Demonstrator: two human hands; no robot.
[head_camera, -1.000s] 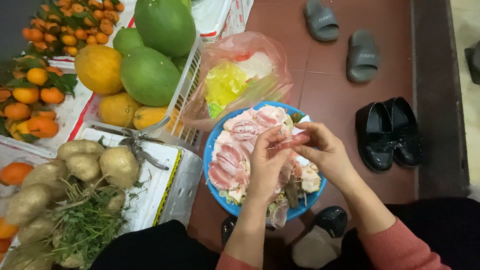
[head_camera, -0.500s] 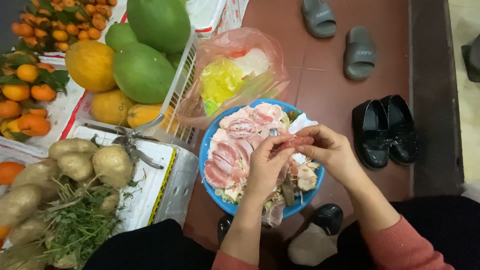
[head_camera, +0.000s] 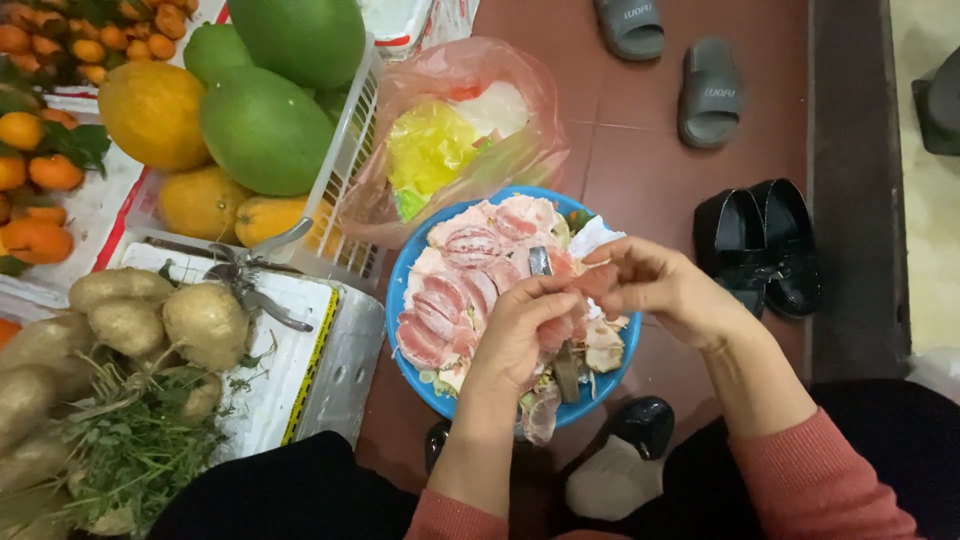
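we see both hands meeting over the blue bowl (head_camera: 415, 372) in the centre of the frame. the left hand (head_camera: 520, 335) curls its fingers closed around a pink pomelo segment (head_camera: 555, 330), and the right hand (head_camera: 665, 290) pinches the upper end of that same segment between thumb and fingertips, so the piece sits between the two hands, just above the bowl's right half.

compared with a second ago, little has shifted: the hands hold the same place over the bowl, but the right hand's fingers have drawn in tighter on the segment, and the pale strip they were stretching out now looks shorter. we judge the peeling of this piece is under way rather than done, since skin still seems to cling to it.

the bowl holds peeled pink segments (head_camera: 455, 290) on its left side and scraps of peel (head_camera: 605, 345) under the hands. a dark knife handle (head_camera: 567, 372) lies in the bowl beneath the left hand. a pink plastic bag (head_camera: 450, 130) with yellow rind touches the bowl's upper rim. whole green pomelos (head_camera: 265, 125) lie in a white basket (head_camera: 345, 150) at upper left.
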